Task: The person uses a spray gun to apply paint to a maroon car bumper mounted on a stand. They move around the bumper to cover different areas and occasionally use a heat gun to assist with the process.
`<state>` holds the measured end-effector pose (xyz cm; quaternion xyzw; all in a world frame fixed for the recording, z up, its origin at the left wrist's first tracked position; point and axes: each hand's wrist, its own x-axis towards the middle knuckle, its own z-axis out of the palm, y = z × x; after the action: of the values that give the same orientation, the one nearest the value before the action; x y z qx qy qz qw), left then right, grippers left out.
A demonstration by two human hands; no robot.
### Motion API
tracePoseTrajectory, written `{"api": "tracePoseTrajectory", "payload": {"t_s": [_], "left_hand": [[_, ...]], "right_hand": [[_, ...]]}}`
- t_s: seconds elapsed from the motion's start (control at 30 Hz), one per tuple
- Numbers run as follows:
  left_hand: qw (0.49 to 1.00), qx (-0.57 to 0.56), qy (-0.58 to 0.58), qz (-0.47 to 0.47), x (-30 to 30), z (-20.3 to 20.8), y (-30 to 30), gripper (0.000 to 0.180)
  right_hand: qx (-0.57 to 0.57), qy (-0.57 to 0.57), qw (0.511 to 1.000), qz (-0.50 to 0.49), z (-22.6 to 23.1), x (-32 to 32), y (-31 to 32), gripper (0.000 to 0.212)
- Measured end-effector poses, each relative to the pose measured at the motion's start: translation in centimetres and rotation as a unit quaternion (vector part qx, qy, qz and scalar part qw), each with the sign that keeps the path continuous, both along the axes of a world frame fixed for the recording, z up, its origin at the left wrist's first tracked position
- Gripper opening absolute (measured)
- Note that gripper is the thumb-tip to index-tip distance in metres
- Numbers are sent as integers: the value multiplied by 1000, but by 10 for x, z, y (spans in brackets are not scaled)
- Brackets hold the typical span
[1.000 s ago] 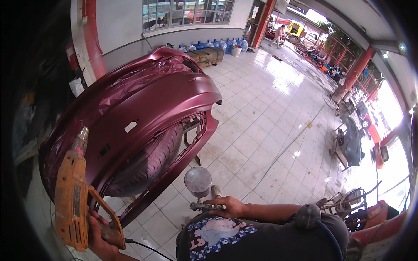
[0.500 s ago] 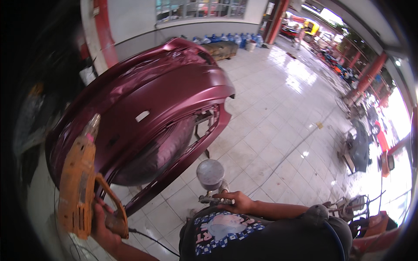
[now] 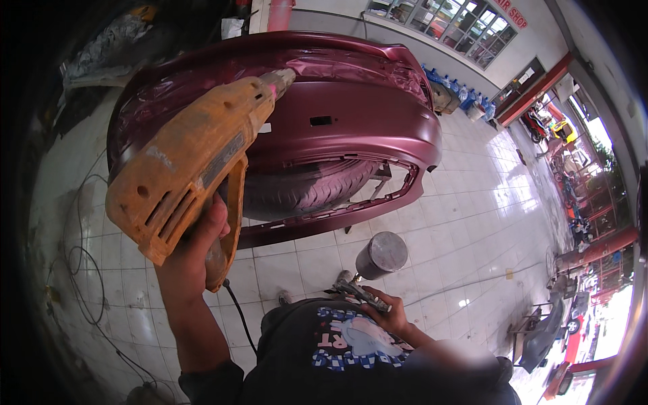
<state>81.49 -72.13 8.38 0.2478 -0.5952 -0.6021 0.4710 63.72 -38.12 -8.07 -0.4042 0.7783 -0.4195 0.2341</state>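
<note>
My left hand (image 3: 196, 253) grips heat gun (image 3: 192, 158), nozzle at bumper (image 3: 337, 101); keep sweeping. Right hand (image 3: 386, 312) grips spray gun (image 3: 371, 270).

Left hand (image 3: 196, 253) raised high, fingers wrapped tight round grip, knuckles toward camera. Left forearm bare, rising near-vertical from lower edge, dark sleeve bunched at elbow. Wrist straight, slightly cocked forward.

Right hand (image 3: 388, 314) low, close to torso, well apart from left hand and below it. Fingers curled closed round handle, thumb on top. Right forearm bare, coming in from lower right, crossing front of chest, elbow bent. Palm faces down and inward; fingertips partly hidden.
</note>
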Motion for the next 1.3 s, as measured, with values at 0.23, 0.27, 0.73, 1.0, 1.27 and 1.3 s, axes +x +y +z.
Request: {"api": "tracePoseTrajectory", "payload": {"t_s": [0.23,0.27,0.73,1.0,1.27,1.3], "left_hand": [[999,14,1,-36,-12,1,11,32],[999,16,1,-33,-13,1,13,32],[999,14,16,-29,-3,-1,10,31],[1000,5,30,5,-1,-1,12,26],[999,5,29,-12,7,-3,6,27],[999,9,29,-9,8,-2,6,27]], "right_hand": [[24,12,1000,-3,-3,-2,7,43],[30,11,999,-6,-5,-3,8,42],[23,-14,1000,-3,-6,4,1,41],[48,-8,999,-13,-6,4,2,43],[30,-11,999,-20,-18,3,7,45],[25,-11,999,-18,-19,4,6,45]]}}
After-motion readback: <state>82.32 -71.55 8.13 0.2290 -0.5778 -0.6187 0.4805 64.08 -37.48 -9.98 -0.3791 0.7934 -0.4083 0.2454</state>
